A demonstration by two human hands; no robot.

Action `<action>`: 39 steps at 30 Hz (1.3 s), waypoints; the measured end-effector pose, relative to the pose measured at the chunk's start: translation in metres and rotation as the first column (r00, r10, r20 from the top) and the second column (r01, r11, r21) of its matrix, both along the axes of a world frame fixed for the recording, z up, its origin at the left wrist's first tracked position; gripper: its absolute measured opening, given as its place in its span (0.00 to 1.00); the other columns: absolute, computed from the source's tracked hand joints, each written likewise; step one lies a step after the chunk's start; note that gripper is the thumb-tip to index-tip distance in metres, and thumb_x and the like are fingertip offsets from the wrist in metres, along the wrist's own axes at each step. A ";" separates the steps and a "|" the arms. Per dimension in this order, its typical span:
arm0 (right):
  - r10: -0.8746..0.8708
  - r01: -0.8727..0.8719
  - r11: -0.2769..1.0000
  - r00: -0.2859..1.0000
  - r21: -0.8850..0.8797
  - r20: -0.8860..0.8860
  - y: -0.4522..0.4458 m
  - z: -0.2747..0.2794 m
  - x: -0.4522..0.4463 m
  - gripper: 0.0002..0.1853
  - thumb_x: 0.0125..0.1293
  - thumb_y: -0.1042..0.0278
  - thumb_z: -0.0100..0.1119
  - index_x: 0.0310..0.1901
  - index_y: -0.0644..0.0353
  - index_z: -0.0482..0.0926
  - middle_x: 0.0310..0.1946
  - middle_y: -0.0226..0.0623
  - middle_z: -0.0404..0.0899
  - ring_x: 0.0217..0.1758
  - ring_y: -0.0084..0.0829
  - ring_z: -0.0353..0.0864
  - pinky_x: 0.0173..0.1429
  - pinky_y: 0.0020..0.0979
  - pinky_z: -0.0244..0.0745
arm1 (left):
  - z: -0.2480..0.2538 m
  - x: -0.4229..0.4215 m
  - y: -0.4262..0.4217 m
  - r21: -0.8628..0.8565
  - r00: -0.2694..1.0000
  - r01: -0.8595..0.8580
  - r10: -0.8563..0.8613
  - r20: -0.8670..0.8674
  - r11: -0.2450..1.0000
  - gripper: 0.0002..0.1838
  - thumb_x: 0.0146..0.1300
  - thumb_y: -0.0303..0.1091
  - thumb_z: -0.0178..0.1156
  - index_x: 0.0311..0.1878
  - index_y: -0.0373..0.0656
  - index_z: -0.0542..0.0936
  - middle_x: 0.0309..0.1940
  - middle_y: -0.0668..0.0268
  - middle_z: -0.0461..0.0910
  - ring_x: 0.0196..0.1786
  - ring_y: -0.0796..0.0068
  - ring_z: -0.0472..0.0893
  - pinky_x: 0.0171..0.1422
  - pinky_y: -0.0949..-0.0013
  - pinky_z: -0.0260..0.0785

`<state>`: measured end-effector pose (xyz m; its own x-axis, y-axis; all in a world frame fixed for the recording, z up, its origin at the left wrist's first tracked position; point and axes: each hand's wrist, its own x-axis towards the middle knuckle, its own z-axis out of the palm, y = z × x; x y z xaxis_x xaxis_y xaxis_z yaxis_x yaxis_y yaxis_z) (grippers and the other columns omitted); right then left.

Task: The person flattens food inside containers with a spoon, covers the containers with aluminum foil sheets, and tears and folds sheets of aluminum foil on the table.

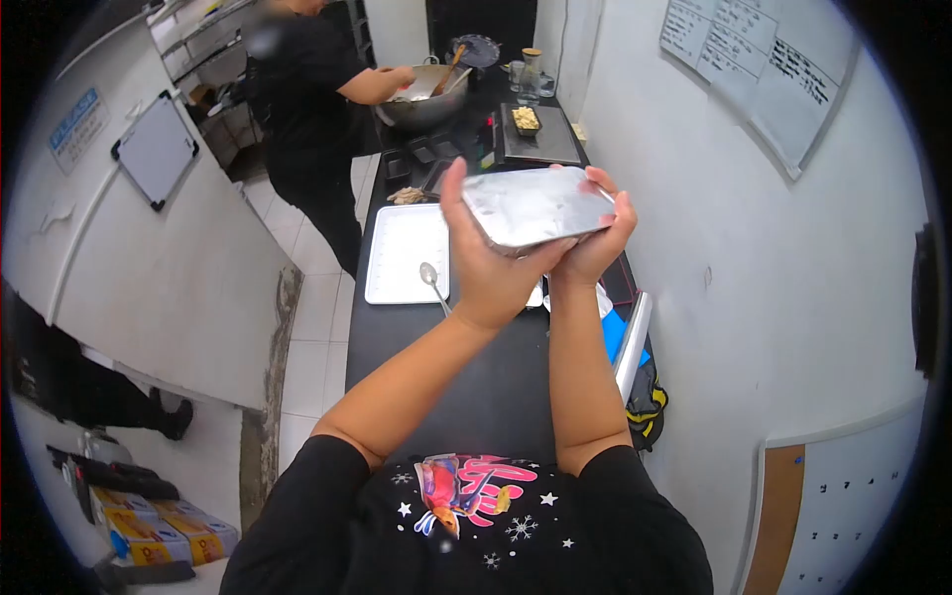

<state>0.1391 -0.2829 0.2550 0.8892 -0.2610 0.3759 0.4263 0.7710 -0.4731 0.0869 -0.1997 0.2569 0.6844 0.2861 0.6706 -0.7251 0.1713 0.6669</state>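
Observation:
Both my hands hold up a flat silver foil-topped container with rounded corners [535, 206] above the black table. My left hand [484, 268] supports its left side and underside, with the thumb up along the left edge. Around the right side, the fingers of my right hand [598, 238] wrap over the edge. The container is slightly tilted, and its contents are hidden. Below and to the left, a white tray [397, 256] lies on the table [446, 397], with a metal spoon [429, 276] resting over its right part.
At the far end, a person [307, 109] works at a large metal bowl [421, 111]. A small dish of pale pieces [526, 121] sits on a flat device [540, 147]. A foil-like roll [632, 347] lies along the right edge, beside the wall.

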 end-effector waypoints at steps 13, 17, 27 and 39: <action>-0.061 0.055 0.997 0.992 -0.058 -0.107 -0.025 -0.040 0.023 0.23 0.62 0.49 0.43 0.42 0.63 0.75 0.40 0.47 0.77 0.45 0.47 0.79 0.50 0.46 0.76 | 0.009 0.007 0.040 0.437 0.964 0.121 0.000 -0.265 0.891 0.71 0.26 0.44 0.84 0.72 0.34 0.47 0.64 0.49 0.62 0.62 0.58 0.69 0.67 0.63 0.60; -0.199 0.193 0.969 0.980 -0.155 -0.020 -0.015 -0.049 0.029 0.26 0.59 0.48 0.44 0.43 0.66 0.77 0.41 0.44 0.76 0.47 0.46 0.78 0.51 0.47 0.77 | -0.011 0.023 0.037 0.379 0.986 -0.158 0.166 0.012 0.912 0.69 0.29 0.45 0.82 0.72 0.35 0.47 0.62 0.52 0.63 0.60 0.61 0.68 0.69 0.61 0.57; -0.135 0.107 0.983 0.972 -0.149 -0.194 -0.005 -0.025 0.010 0.26 0.61 0.51 0.41 0.50 0.65 0.74 0.49 0.53 0.74 0.57 0.51 0.74 0.59 0.51 0.72 | -0.010 -0.006 0.038 0.313 0.972 -0.234 0.232 0.046 0.920 0.65 0.32 0.36 0.79 0.73 0.41 0.46 0.55 0.46 0.69 0.57 0.50 0.73 0.63 0.60 0.63; 0.402 -0.426 0.889 0.901 -0.167 -0.163 -0.023 -0.063 0.002 0.24 0.63 0.48 0.43 0.48 0.60 0.73 0.49 0.55 0.74 0.53 0.49 0.75 0.59 0.47 0.71 | -0.047 -0.025 0.076 0.011 0.746 0.571 -0.513 -0.425 0.821 0.41 0.66 0.56 0.47 0.73 0.38 0.51 0.67 0.55 0.63 0.71 0.66 0.60 0.72 0.65 0.51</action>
